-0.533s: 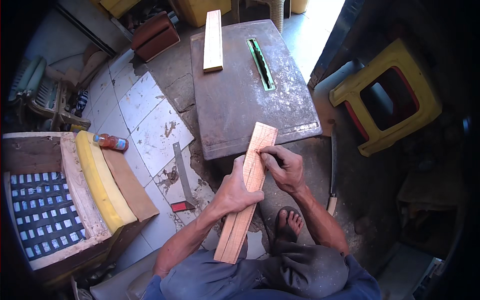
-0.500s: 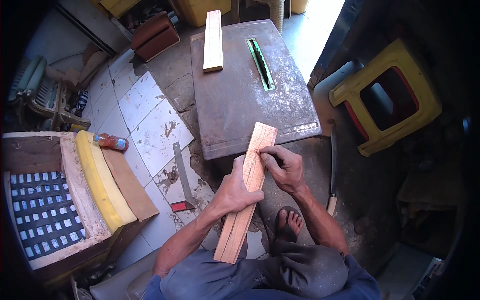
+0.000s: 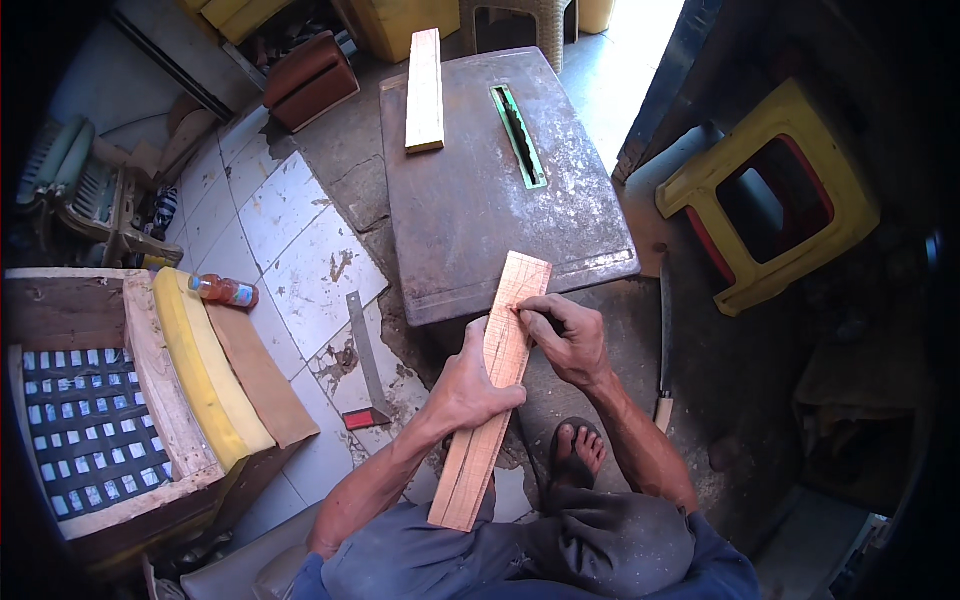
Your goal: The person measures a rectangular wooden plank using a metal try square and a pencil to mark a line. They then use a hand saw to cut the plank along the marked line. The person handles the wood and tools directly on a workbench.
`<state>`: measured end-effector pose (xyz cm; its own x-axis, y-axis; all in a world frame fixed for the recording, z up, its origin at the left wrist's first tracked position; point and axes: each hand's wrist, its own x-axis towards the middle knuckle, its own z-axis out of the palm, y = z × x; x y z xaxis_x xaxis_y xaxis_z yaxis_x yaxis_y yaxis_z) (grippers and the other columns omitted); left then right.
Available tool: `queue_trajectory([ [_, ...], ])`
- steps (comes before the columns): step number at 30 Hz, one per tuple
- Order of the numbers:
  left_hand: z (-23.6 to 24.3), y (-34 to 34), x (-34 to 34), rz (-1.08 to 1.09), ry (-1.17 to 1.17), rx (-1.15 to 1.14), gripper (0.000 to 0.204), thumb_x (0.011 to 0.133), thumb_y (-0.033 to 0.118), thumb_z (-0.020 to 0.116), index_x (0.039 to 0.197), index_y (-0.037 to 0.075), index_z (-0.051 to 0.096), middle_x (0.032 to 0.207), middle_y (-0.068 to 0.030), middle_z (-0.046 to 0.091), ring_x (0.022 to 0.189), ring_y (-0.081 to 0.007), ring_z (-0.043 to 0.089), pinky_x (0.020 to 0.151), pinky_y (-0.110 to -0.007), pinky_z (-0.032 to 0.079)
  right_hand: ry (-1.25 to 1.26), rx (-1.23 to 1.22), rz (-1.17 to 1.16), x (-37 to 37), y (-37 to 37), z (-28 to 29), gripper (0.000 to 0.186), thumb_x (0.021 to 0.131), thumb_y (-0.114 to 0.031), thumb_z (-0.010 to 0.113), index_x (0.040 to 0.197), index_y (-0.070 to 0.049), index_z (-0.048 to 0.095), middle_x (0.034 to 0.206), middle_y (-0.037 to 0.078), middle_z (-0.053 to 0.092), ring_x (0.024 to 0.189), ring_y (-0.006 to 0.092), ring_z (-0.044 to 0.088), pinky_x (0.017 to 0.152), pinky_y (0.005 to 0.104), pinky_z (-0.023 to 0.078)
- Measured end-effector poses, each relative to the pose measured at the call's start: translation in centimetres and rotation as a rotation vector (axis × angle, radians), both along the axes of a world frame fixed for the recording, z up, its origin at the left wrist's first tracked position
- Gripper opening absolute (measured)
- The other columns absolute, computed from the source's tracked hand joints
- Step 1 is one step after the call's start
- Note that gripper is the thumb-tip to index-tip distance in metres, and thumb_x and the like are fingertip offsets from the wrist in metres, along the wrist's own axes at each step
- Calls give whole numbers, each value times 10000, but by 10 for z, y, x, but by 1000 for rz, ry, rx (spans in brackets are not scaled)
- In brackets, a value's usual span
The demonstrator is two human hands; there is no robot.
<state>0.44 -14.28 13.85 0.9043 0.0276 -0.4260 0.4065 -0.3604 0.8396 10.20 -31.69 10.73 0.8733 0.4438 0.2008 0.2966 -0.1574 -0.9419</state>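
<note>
The plank [image 3: 505, 350] slants over the person's lap, its near end above the trousers [image 3: 610, 545] and its far end over the near edge of the tabletop [image 3: 460, 220] in this view; whether the two touch, I cannot tell; thin lines run along its pale brown face. The left hand [image 3: 465, 385] grips it around the middle, fingers open only as far as its width, thumb lying across the face; the right hand [image 3: 572, 340] is at the right edge near the far end, thumb and forefinger drawn close together at the face, the other fingers curled; whether they pinch something small, I cannot tell.

On the tabletop a second board [image 3: 425, 95] lies toward the far left corner; right of it is a green-edged slot [image 3: 518, 137] with a dark toothed edge inside; on the floor to the left lies a square [image 3: 367, 360] with a red-faced stock; farther left, a bottle [image 3: 224, 291] lies by yellow foam [image 3: 205, 370], beside a wooden frame [image 3: 150, 360] strung with dark webbing; at the right are a long knife [image 3: 666, 330] and a tipped yellow stool [image 3: 850, 190]; a sandalled foot [image 3: 580, 450] shows below the right hand.
</note>
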Motion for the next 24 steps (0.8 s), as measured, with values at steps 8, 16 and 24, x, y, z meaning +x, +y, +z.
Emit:
queue_trajectory([
  [8, 4, -1, 1, 19, 45, -11, 1084, 723, 260, 842, 1590, -16, 253, 1358, -280, 612, 1240, -358, 658, 1080, -430, 511, 71, 20, -13, 0, 2, -1, 176, 1000, -88, 701, 1111, 38, 753, 935, 145, 773, 813, 155, 737, 744, 319, 584],
  [16, 8, 0, 2, 10, 64, -4, 1089, 723, 267, 842, 1587, -27, 248, 1345, -288, 623, 1222, -369, 669, 1077, -430, 515, 30, -11, -57, -4, 5, 1, 181, 1008, -101, 697, 1126, 25, 754, 932, 138, 777, 824, 149, 740, 745, 312, 579],
  [24, 5, 0, 1, 17, 47, -7, 1080, 726, 262, 839, 1588, -18, 250, 1337, -287, 630, 1219, -372, 672, 1076, -435, 517, 100, -11, -59, 0, 4, 0, 189, 1026, -122, 689, 1144, 10, 755, 922, 122, 780, 831, 116, 723, 756, 303, 576],
])
